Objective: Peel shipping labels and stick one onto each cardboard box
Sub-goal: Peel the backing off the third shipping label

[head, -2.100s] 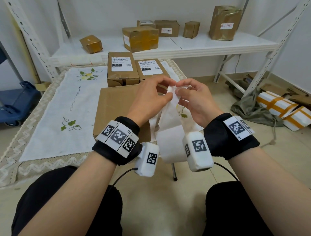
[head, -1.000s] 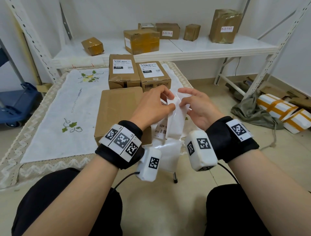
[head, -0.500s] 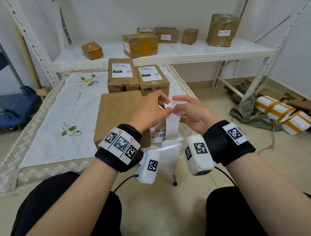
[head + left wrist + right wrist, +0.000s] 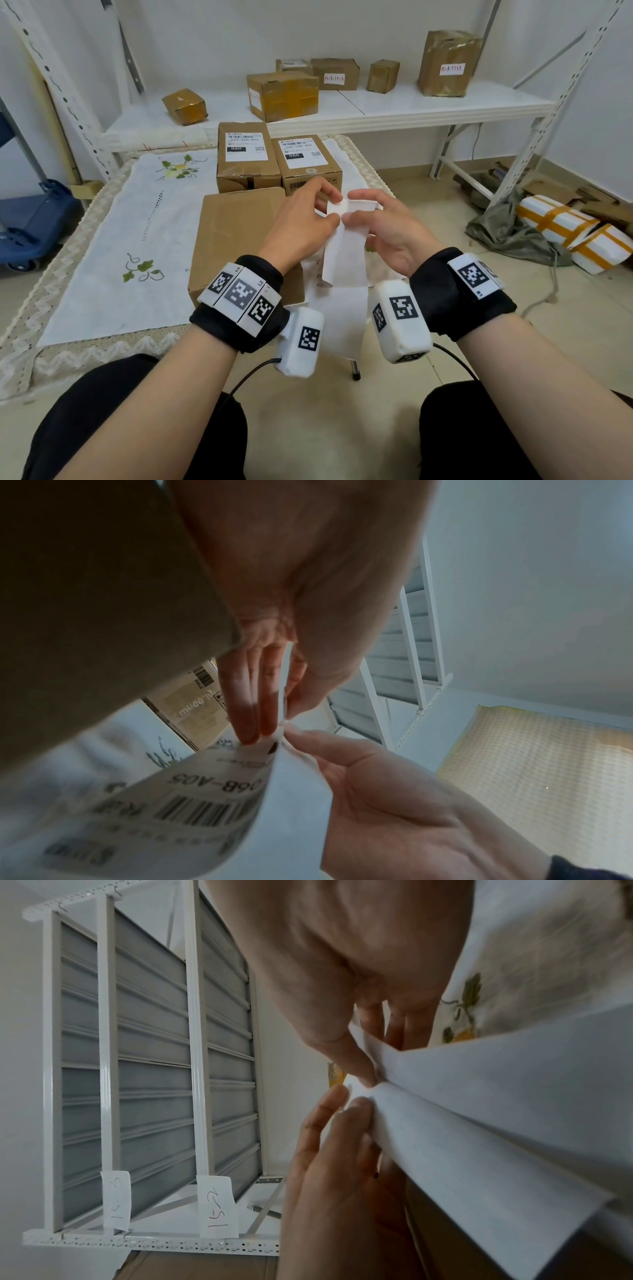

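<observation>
Both hands hold a white label strip (image 4: 343, 260) upright over the table's right edge. My left hand (image 4: 330, 207) pinches the top corner of a printed shipping label (image 4: 178, 802), barcode side facing left. Against it, my right hand (image 4: 354, 210) pinches the plain backing paper (image 4: 301, 791), which is split from the label at the top. The right wrist view shows the thumb (image 4: 346, 1053) on the folded paper edge (image 4: 479, 1123). A plain brown cardboard box (image 4: 236, 240) lies just left of my hands. Two labelled boxes (image 4: 246, 161) (image 4: 308, 164) stand behind it.
An embroidered white cloth (image 4: 137, 246) covers the table. Behind it a white shelf (image 4: 411, 106) carries several brown boxes. A blue cart (image 4: 30, 219) stands at the left. White bundles with orange tape (image 4: 568, 229) and a dark cloth lie on the floor at the right.
Both hands have sunk a little towards the table while staying pinched on the strip's top. The label corner has come apart from the backing. The boxes have not moved.
</observation>
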`<state>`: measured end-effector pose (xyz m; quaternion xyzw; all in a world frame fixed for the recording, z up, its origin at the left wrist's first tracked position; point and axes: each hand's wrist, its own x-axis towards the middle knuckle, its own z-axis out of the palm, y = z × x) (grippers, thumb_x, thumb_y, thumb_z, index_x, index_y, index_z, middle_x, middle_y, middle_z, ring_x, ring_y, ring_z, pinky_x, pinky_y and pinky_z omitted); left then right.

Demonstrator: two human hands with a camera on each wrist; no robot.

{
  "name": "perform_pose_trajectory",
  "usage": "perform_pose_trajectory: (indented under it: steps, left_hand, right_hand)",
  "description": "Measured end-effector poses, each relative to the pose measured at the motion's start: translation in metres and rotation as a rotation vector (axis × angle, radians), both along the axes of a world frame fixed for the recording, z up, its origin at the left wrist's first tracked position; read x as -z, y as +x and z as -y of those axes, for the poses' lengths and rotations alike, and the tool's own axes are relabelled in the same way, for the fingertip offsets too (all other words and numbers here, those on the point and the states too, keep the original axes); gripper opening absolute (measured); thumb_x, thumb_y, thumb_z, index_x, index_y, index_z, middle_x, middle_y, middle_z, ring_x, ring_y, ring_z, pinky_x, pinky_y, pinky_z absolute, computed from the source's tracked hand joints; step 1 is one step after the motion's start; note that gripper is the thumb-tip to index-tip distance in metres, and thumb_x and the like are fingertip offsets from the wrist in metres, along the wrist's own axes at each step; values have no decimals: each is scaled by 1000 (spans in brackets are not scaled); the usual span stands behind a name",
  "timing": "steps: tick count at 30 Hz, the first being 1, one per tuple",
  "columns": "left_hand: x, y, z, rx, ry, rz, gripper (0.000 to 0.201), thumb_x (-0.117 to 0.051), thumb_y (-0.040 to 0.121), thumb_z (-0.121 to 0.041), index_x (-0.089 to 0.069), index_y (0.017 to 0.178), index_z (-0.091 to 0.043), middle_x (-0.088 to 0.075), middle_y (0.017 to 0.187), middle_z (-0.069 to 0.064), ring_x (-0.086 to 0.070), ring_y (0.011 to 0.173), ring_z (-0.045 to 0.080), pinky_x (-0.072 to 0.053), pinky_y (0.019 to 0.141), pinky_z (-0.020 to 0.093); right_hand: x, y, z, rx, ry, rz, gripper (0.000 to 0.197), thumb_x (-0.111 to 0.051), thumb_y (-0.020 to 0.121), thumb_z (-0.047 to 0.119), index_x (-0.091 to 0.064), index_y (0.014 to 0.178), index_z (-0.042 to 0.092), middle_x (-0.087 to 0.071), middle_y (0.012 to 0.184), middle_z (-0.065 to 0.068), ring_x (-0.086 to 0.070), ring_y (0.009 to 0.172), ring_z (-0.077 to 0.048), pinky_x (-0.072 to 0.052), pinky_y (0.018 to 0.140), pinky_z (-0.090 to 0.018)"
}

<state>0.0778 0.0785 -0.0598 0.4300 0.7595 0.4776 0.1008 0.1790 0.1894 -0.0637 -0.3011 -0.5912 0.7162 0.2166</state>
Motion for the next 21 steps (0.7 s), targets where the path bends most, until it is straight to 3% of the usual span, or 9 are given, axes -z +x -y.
perform_pose_trajectory:
  steps: [2, 7, 12, 16, 21]
  left_hand:
    - [0, 0, 0, 1, 2, 8, 24, -63, 92, -3, -61, 110, -20, -64, 111, -7, -61, 100, 14, -53, 88, 33]
    - [-3, 0, 0, 6, 23, 110, 24, -61, 93, -2, -60, 110, -20, -62, 105, -8, -65, 104, 19, -55, 87, 36]
    - [-6, 0, 1, -1, 66, 192, 25, -59, 94, -1, -60, 110, -20, -67, 115, 2, -67, 105, 21, -57, 86, 39]
    - [-7, 1, 2, -7, 81, 224, 27, -58, 95, 0, -58, 106, -25, -69, 118, 4, -68, 105, 22, -59, 90, 45]
    - [-7, 1, 3, -11, 72, 210, 28, -56, 96, 0, -57, 106, -26, -70, 114, 8, -70, 102, 25, -58, 82, 43]
  right_hand:
    - [-1, 1, -1, -1, -13, -14, 46, -69, 90, -7, -61, 131, 12, -68, 111, -17, -68, 80, -21, -59, 64, -27]
    - [-2, 2, -1, -1, -56, -60, 46, -68, 91, -7, -63, 132, 12, -69, 106, -14, -69, 75, -18, -55, 56, -23]
    - [0, 1, -4, 26, -76, -101, 43, -69, 90, -8, -64, 129, 10, -72, 101, -11, -71, 83, -20, -61, 73, -27]
    - [0, 1, -5, 48, -71, -111, 42, -69, 90, -8, -65, 128, 10, -71, 108, -13, -70, 90, -22, -61, 79, -28]
    - [0, 2, -7, 76, -63, -86, 45, -68, 90, -9, -64, 129, 13, -71, 104, -13, -69, 87, -23, -61, 79, -32]
